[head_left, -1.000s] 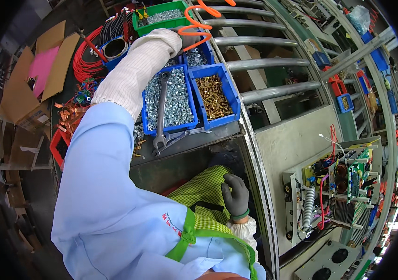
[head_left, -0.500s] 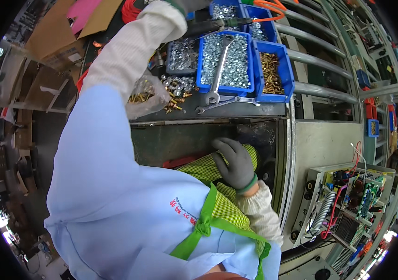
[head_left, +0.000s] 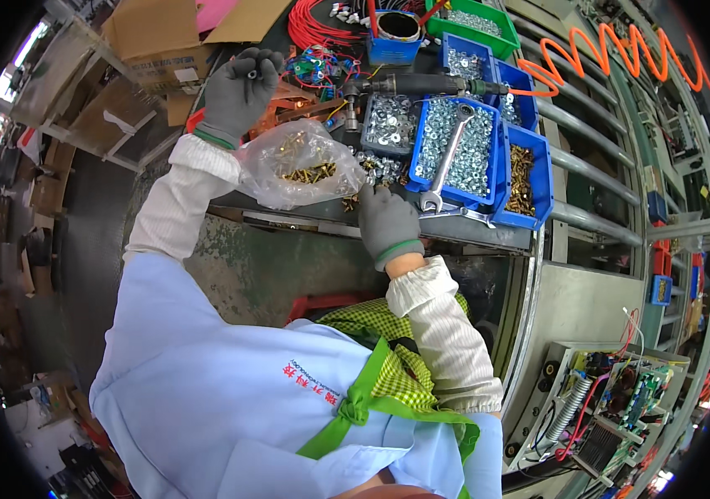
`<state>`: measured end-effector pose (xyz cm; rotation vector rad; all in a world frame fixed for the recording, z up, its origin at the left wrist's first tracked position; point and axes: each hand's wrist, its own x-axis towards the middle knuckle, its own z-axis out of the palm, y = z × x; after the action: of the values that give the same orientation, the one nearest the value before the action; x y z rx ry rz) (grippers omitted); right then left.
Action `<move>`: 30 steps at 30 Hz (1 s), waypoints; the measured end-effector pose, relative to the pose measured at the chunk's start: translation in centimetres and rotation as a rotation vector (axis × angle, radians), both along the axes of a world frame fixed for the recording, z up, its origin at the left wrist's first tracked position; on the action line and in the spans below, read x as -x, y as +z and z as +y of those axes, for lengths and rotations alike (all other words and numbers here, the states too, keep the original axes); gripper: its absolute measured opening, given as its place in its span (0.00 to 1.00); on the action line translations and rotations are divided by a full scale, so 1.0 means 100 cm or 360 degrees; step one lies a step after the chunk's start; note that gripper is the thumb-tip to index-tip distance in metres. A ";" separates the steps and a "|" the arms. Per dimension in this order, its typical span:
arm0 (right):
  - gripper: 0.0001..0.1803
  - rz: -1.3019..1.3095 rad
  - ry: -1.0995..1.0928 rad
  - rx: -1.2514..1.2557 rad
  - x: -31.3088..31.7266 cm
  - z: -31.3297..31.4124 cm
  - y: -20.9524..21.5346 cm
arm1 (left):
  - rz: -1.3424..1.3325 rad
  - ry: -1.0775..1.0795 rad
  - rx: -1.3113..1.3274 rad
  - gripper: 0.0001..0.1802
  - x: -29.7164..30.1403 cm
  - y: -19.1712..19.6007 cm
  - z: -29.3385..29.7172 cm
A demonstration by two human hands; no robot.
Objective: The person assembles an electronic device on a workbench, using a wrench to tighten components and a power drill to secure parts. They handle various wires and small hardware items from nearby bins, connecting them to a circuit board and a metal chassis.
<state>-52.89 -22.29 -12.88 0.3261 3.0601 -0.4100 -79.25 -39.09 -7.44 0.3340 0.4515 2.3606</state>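
Note:
My left hand (head_left: 242, 90), in a grey glove, is raised at the far left of the bench with its fingers curled round a small metal nut (head_left: 252, 74). Just below it lies a clear plastic bag (head_left: 276, 170) of brass-coloured bolts (head_left: 311, 173). My right hand (head_left: 388, 220), gloved too, reaches over the bench's front edge. Its bent fingertips touch down among loose brass bolts (head_left: 351, 202) and silver hardware (head_left: 381, 169); what they pinch, if anything, is hidden. To its right, one wrench (head_left: 449, 158) rests across a blue bin (head_left: 494, 158) of washers, and another wrench (head_left: 463, 215) lies in front.
An air ratchet (head_left: 413, 84) with an orange coiled hose (head_left: 575, 58) lies across the bins. A blue bin (head_left: 544, 179) of brass bolts stands at the right, beside the metal rollers (head_left: 592, 183). Red wire (head_left: 309, 25) and a cardboard box (head_left: 159, 62) are at the back left.
My left hand has drawn back leftward from the air ratchet over the bins. My right hand has risen from my lap to the loose bolts at the bench edge.

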 end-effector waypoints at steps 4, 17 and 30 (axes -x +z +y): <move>0.15 0.0523 -0.0001 0.0316 -0.018 0.010 0.000 | 0.0029 -0.0145 0.0129 0.08 0.025 -0.016 -0.020; 0.12 0.0462 -0.0405 0.2378 -0.125 0.001 0.013 | 0.2887 0.0248 0.2874 0.14 -0.045 -0.032 0.082; 0.14 0.0653 -0.0726 0.2410 -0.170 0.006 0.005 | 0.2548 0.0991 0.1610 0.09 0.070 -0.049 0.009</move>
<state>-35.87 -21.74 -12.34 0.8054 1.9384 -2.6618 -86.28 -38.17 -12.37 1.6588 2.5492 1.4405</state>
